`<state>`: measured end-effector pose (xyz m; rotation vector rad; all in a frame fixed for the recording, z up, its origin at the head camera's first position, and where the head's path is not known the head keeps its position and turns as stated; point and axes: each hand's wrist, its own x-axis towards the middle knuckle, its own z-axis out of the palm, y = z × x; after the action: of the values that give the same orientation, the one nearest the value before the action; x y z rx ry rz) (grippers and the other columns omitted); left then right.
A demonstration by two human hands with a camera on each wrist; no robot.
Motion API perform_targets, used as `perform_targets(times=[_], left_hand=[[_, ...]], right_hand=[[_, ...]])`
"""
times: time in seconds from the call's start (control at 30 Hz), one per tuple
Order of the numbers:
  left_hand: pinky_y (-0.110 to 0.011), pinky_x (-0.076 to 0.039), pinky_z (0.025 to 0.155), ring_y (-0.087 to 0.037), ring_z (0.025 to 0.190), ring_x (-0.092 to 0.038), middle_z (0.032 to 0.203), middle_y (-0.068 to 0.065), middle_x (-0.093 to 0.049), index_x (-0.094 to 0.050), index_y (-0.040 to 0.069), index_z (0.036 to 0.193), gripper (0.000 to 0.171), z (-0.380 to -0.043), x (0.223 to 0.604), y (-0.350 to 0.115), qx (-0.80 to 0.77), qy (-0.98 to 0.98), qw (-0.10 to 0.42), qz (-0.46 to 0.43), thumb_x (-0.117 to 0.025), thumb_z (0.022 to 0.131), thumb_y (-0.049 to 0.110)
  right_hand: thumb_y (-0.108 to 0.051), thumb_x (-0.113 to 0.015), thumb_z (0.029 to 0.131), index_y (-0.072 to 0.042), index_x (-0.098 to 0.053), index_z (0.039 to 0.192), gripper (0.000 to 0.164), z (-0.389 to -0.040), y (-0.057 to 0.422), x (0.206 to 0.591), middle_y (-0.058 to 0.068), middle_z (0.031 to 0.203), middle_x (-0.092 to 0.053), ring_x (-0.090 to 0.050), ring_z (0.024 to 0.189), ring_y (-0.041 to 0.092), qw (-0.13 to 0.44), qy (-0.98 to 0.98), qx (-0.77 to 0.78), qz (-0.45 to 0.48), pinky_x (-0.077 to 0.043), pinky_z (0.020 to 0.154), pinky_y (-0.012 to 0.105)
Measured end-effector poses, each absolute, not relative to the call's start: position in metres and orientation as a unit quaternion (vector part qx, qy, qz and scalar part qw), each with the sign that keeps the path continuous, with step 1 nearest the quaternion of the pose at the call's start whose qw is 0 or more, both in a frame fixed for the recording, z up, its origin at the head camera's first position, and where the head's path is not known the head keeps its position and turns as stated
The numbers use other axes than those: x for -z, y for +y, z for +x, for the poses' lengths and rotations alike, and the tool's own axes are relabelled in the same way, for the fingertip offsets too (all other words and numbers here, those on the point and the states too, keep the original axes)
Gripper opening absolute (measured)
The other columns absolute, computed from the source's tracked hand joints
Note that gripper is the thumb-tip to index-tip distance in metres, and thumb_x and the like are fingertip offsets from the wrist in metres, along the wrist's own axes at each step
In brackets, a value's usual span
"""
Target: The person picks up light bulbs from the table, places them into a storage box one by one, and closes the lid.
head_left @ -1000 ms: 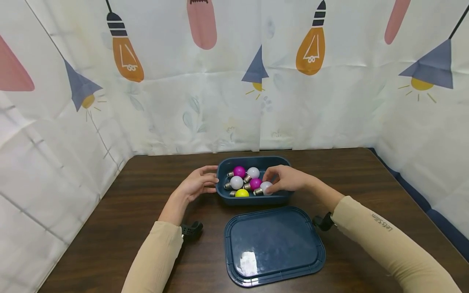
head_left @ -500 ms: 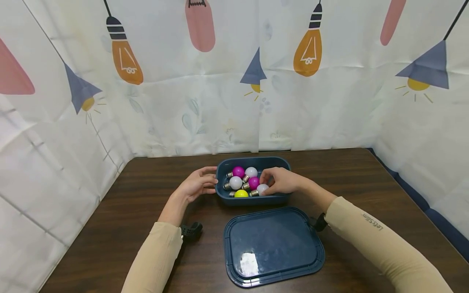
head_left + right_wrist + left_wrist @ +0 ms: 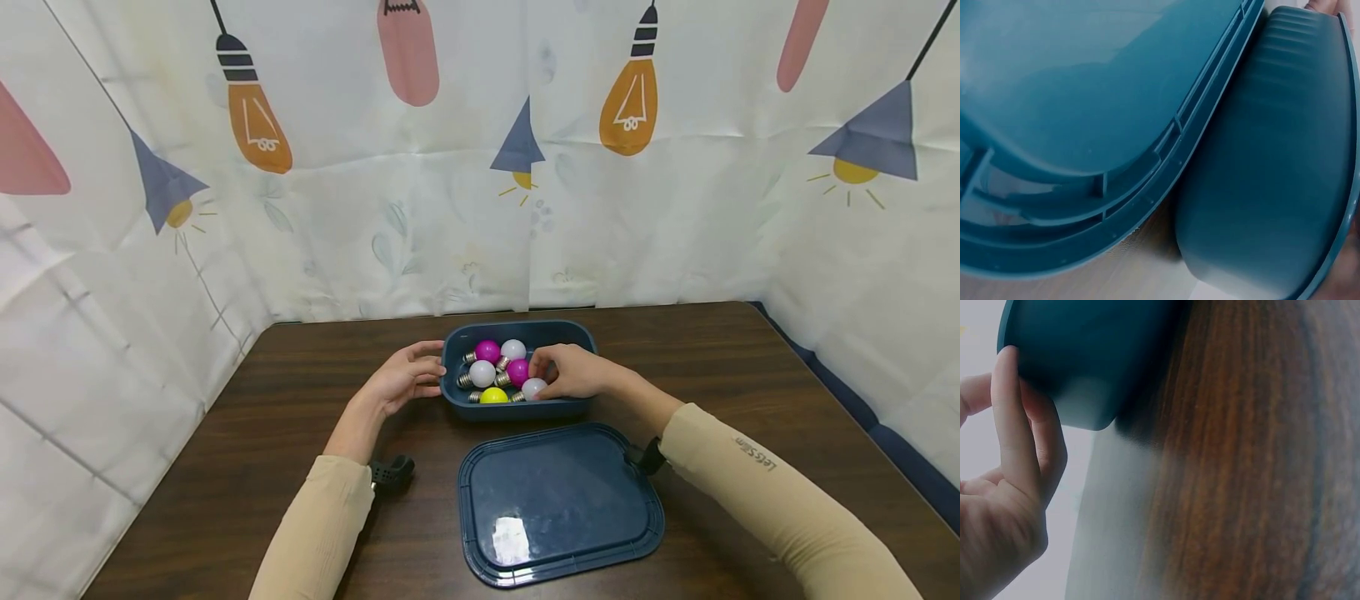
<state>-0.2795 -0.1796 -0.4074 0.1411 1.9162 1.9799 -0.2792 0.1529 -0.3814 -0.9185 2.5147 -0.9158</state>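
A dark blue plastic box (image 3: pixel 480 412) stands on the table, holding several light bulbs with metal screw bases. Inside it lie a yellow bulb (image 3: pixel 494 396), two magenta bulbs and three white ones. My right hand (image 3: pixel 573 371) reaches over the right part of the box and pinches a white light bulb (image 3: pixel 533 389) low in the front, its base beside the yellow bulb. My left hand (image 3: pixel 408 379) rests its fingertips against the box's left end. In the left wrist view, a finger (image 3: pixel 1010 419) of it touches the box wall (image 3: pixel 1085 356) near the rim.
A dark blue lid (image 3: pixel 562 504) lies on the brown wooden table (image 3: pixel 405 550), just in front of the box. In the right wrist view the lid's ribbed edge (image 3: pixel 1175 134) runs close beside the box. A patterned white curtain (image 3: pixel 450 208) hangs behind the table.
My right hand has moved a little to the left inside the box, bringing the white bulb closer to the yellow one. My left hand stays at the box's left end.
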Motion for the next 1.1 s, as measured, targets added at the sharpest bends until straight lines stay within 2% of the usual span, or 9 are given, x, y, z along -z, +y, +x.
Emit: perform_targets(times=[0.23, 0.4, 0.67, 0.8, 1.1], left_hand=[[-0.031, -0.062, 0.077, -0.021, 0.095, -0.069, 0.129, -0.025, -0.059, -0.036, 0.004, 0.155, 0.064, -0.279, 0.408, -0.179, -0.703, 0.684, 0.189, 0.050, -0.061, 0.096, -0.001], [-0.030, -0.062, 0.076, -0.019, 0.092, -0.069, 0.123, -0.022, -0.063, -0.036, 0.004, 0.155, 0.064, -0.279, 0.409, -0.179, -0.700, 0.687, 0.189, 0.049, -0.061, 0.097, -0.001], [-0.031, -0.062, 0.075, -0.020, 0.088, -0.069, 0.119, -0.021, -0.064, -0.038, 0.003, 0.154, 0.062, -0.276, 0.406, -0.177, -0.691, 0.698, 0.184, 0.039, -0.062, 0.097, 0.001], [-0.033, -0.062, 0.077, -0.021, 0.089, -0.068, 0.119, -0.022, -0.064, -0.040, 0.003, 0.153, 0.061, -0.274, 0.404, -0.178, -0.682, 0.707, 0.181, 0.035, -0.064, 0.097, 0.003], [-0.032, -0.062, 0.079, -0.019, 0.088, -0.068, 0.119, -0.022, -0.064, -0.041, 0.001, 0.151, 0.057, -0.269, 0.400, -0.179, -0.671, 0.720, 0.171, 0.035, -0.064, 0.099, 0.005]], right_hand=[[-0.016, -0.084, 0.088, -0.005, -0.065, 0.108, 0.029, -0.277, 0.154, 0.379, 0.006, 0.103, -0.066, -0.072, 0.093, 0.021, 0.162, 0.875, 0.335, -0.311, -0.060, 0.088, 0.035], [-0.017, -0.083, 0.089, -0.004, -0.065, 0.110, 0.031, -0.274, 0.158, 0.375, 0.007, 0.105, -0.066, -0.071, 0.097, 0.023, 0.162, 0.872, 0.341, -0.312, -0.059, 0.089, 0.036], [-0.018, -0.082, 0.090, -0.001, -0.065, 0.118, 0.038, -0.273, 0.172, 0.372, 0.015, 0.115, -0.066, -0.068, 0.101, 0.022, 0.136, 0.868, 0.368, -0.305, -0.059, 0.088, 0.036], [-0.019, -0.081, 0.091, -0.004, -0.066, 0.118, 0.034, -0.272, 0.181, 0.368, 0.018, 0.119, -0.065, -0.068, 0.103, 0.022, 0.120, 0.868, 0.379, -0.299, -0.059, 0.088, 0.038], [-0.017, -0.079, 0.093, -0.009, -0.068, 0.116, 0.026, -0.268, 0.200, 0.361, 0.012, 0.114, -0.069, -0.067, 0.104, 0.021, 0.088, 0.873, 0.385, -0.286, -0.058, 0.088, 0.039]])
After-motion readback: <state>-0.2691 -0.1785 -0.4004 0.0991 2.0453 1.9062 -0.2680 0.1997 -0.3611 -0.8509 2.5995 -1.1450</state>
